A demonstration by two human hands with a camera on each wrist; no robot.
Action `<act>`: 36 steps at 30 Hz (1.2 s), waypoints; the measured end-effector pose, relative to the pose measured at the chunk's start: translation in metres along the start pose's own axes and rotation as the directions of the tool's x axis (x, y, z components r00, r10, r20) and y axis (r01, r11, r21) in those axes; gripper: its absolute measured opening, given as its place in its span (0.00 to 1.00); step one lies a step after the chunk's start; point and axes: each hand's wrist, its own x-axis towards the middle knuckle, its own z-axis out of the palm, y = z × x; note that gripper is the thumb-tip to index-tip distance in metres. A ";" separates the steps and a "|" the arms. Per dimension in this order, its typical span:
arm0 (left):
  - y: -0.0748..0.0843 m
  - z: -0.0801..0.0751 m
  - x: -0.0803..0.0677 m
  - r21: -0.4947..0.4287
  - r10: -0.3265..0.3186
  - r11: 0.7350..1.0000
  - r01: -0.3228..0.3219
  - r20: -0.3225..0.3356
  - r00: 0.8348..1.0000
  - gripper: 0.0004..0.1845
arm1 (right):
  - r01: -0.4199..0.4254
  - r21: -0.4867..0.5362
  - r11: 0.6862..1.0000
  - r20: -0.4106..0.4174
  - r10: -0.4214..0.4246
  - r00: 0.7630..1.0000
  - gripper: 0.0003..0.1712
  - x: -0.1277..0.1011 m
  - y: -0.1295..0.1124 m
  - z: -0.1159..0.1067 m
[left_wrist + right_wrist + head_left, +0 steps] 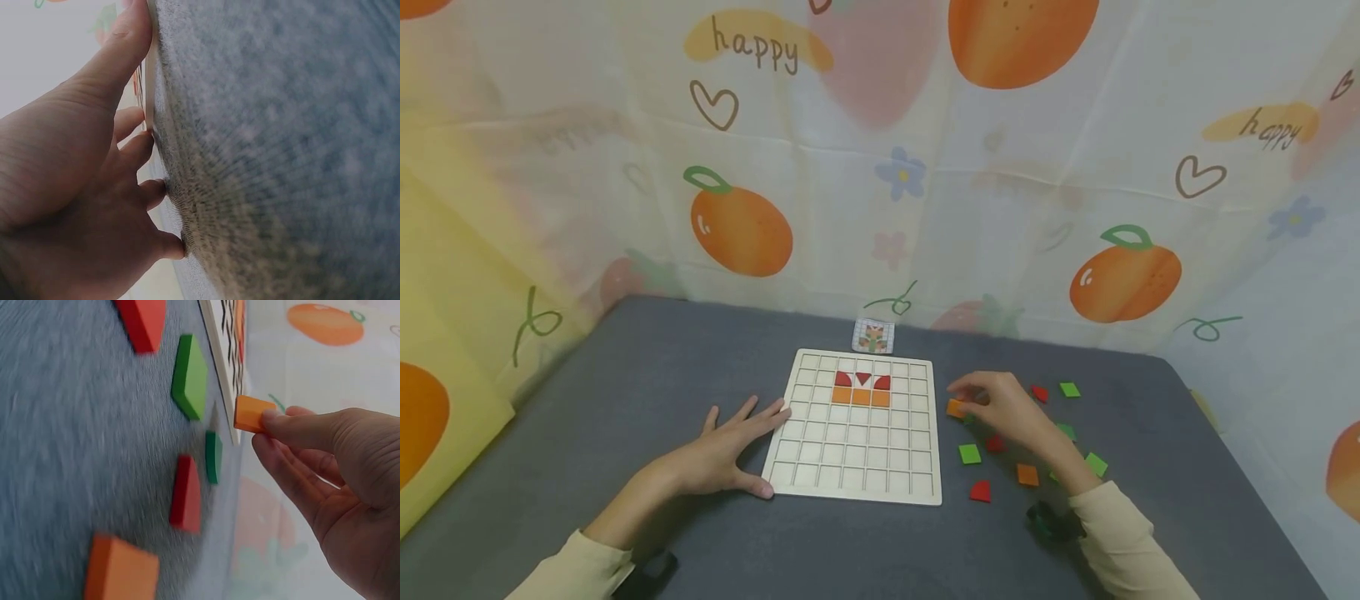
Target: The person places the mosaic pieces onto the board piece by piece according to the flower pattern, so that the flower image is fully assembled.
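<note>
A white gridded board (pixel 850 433) lies on the dark table. Near its top, a row of red pieces (pixel 862 379) sits above a row of orange squares (pixel 861 397). My left hand (pixel 722 450) is spread along the board's left edge, thumb at the lower corner and fingertips on the side. In the left wrist view the thumb (pixel 119 53) lies against the board's rim. To the right of the board, my right hand (pixel 1000 404) pinches an orange square tile (pixel 251 414) between thumb and fingertips, raised off the table in the right wrist view.
Loose tiles lie around the right forearm: a light green tile (pixel 969 454), a red quarter-round (pixel 981 491), an orange square (pixel 1027 475) and several more. A small pattern card (pixel 873 336) lies behind the board. A printed curtain (pixel 925 208) hangs along the table's back.
</note>
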 end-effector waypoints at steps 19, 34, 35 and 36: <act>0.002 -0.002 0.001 0.008 -0.007 1.000 0.007 -0.004 1.000 0.58 | 0.036 0.038 0.999 0.061 -0.038 0.997 0.16 0.031 -0.028 0.021; -0.001 0.001 0.001 0.004 -0.008 1.000 0.008 -0.003 1.000 0.58 | 0.122 0.077 0.990 0.132 -0.131 0.982 0.14 0.051 -0.055 0.043; -0.001 0.001 0.001 0.004 -0.005 1.000 0.005 -0.004 1.000 0.58 | 0.122 0.080 0.989 0.134 -0.132 0.982 0.14 0.052 -0.057 0.045; -0.001 0.001 0.000 0.004 -0.003 1.000 0.003 -0.004 1.000 0.58 | 0.122 0.082 0.989 0.135 -0.133 0.982 0.14 0.053 -0.059 0.046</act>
